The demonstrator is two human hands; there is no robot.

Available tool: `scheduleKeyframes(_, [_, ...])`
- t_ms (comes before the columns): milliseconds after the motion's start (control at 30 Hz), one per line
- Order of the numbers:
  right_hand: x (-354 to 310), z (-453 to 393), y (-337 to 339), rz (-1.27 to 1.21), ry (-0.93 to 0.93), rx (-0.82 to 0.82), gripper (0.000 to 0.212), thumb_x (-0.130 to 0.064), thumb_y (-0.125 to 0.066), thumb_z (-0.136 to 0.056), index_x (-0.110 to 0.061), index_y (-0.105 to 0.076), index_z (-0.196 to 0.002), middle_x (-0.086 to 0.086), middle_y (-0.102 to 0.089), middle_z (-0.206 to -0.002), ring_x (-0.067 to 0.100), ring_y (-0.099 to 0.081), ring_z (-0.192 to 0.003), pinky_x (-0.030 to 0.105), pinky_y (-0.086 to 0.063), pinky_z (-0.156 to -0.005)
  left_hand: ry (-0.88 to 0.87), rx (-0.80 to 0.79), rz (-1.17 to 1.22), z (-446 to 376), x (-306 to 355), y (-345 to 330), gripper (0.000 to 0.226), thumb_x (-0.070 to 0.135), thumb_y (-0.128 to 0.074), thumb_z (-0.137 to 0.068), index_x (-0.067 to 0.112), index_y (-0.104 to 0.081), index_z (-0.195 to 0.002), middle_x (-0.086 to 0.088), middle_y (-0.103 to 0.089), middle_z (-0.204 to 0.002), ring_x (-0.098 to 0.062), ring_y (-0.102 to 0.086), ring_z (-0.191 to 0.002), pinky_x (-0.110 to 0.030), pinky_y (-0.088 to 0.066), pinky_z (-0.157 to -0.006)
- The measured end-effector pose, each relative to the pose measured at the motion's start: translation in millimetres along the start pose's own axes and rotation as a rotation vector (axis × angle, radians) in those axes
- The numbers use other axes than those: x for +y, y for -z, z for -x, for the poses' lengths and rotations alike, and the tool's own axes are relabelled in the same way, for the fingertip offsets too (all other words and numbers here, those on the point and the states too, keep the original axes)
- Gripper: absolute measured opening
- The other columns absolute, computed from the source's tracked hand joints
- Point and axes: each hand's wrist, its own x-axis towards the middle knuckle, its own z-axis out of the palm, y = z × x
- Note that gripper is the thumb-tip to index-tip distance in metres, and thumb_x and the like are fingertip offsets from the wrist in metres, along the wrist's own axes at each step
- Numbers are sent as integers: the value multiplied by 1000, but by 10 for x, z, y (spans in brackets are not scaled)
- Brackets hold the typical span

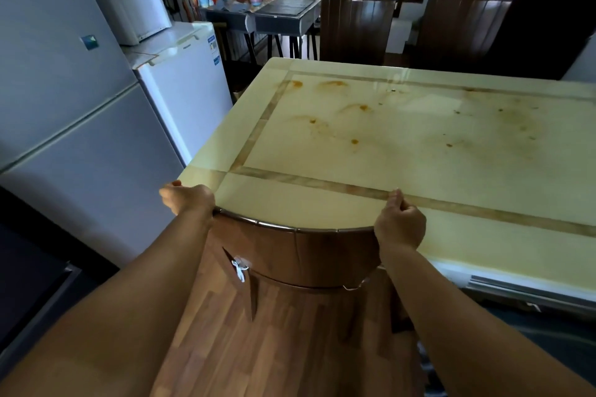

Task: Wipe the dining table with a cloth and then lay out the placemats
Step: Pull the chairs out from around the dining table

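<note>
Careful: your left hand (188, 200) and right hand (400, 224) grip the near chair (290, 255); yanking it could scrape the stained table (371, 196).

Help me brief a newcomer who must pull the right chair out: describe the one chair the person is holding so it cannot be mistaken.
Start at the cream dining table with orange stains. At its near left corner stands a wooden chair, its curved backrest gripped by the left hand and right hand. Unlike the two darker chairs at the far edge, it has a small white hook on its back.
</note>
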Motion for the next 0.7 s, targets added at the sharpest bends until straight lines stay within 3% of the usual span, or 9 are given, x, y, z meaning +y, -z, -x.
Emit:
scheduleKeyframes(100, [18,35,59,91,13,-74,35,-32,-37,-100,-8,-62,-94,13,-65,-95,27,-57,-85,29,-38,-73,-78,-76,-50,214,-75,61,61,-2,-47,-83,12,-27,-139,-11,-24,-146,-31,-45,-119,-38,-44,-99])
scheduleKeyframes(200, [-1,264,127,173,133,-101,33,-24,-45,-96,-10,-52,-126,13,-55,-128,29,-53,-116,35,-41,-95,-130,-141,-35,576,-107,165,60,3,-51,-85,16,-31,-140,-14,-21,-146,-30,-45,-119,-42,-44,-101])
scheduleKeyframes(300, [-42,628,232,165,239,-42,46,-27,-53,-92,-13,-42,-135,12,-43,-138,28,-44,-126,41,-37,-105,-199,-171,-106,987,-131,264,46,15,-56,-86,17,-44,-130,-16,-35,-135,-32,-52,-111,-39,-47,-97])
scheduleKeyframes(400, [-39,939,449,63,262,-10,39,-29,-53,-93,-12,-48,-127,11,-48,-131,25,-48,-119,42,-42,-101,-344,-319,-96,1463,-205,445,27,24,-51,-91,11,-56,-115,-11,-58,-109,-23,-56,-100,-31,-47,-85])
scheduleKeyframes(500, [45,1214,773,-87,271,-68,24,-27,-47,-96,-11,-55,-111,7,-58,-105,23,-57,-99,30,-45,-81,-308,-552,39,2001,-295,690,28,27,-40,-97,10,-62,-100,-6,-63,-88,-14,-55,-77,-26,-45,-69])
scheduleKeyframes(600, [199,1488,1197,-173,255,-122,16,-26,-42,-99,-16,-54,-96,-2,-56,-79,15,-56,-77,19,-40,-61,-269,-708,86,2551,-482,945,29,29,-36,-99,19,-58,-85,0,-58,-78,-14,-54,-76,-30,-47,-75])
scheduleKeyframes(700, [402,1700,1708,-193,246,-75,17,-25,-41,-100,-18,-54,-91,-5,-55,-74,2,-51,-67,6,-38,-54,-250,-843,86,3136,-714,1147,29,29,-34,-100,16,-58,-90,-1,-58,-80,-15,-55,-79,-25,-50,-70])
